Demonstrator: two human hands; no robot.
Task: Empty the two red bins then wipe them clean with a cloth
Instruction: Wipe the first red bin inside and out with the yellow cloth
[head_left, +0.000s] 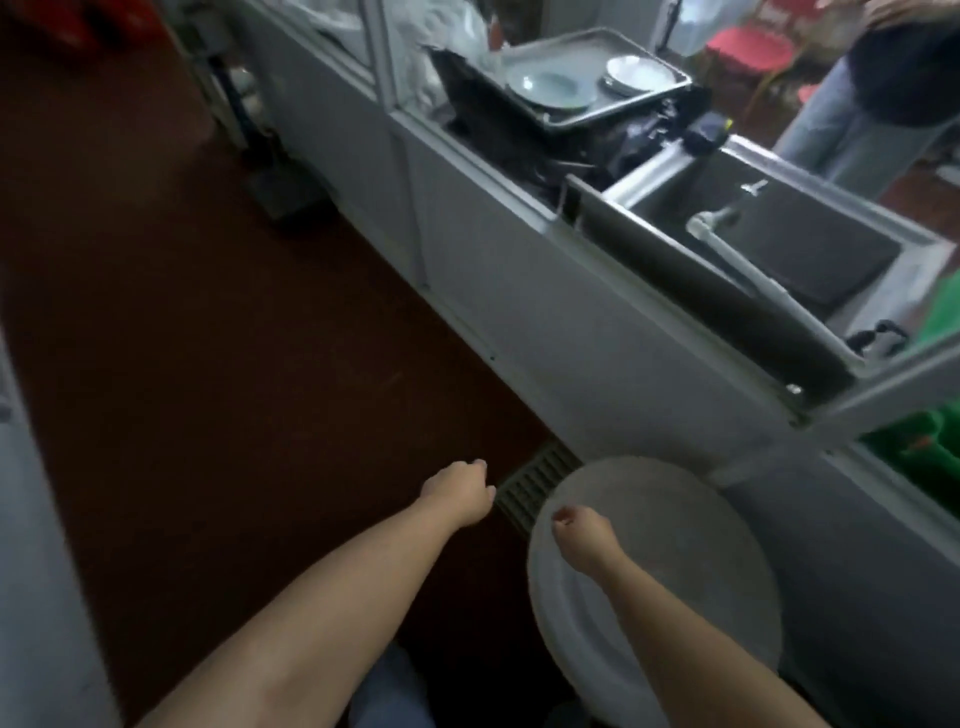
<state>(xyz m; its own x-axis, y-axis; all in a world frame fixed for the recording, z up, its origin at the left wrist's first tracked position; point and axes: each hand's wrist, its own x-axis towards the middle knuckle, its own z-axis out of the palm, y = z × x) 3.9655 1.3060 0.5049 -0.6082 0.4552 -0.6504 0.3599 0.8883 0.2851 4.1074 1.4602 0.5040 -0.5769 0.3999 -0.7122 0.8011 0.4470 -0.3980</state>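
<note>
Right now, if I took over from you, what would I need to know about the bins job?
Left hand: loosely curled, holds nothing.
Right hand: over the white round tub by the counter; I cannot tell if it grips it.
Red bins and cloth: not in sight here.
Done: nothing that shows.
Left: find the bins, empty both, wipe both.

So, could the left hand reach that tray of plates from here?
Probably not without stepping closer: the left hand hangs low by the floor grate, and the tray sits well ahead, up at the counter. Nothing seems to block the way.
</note>
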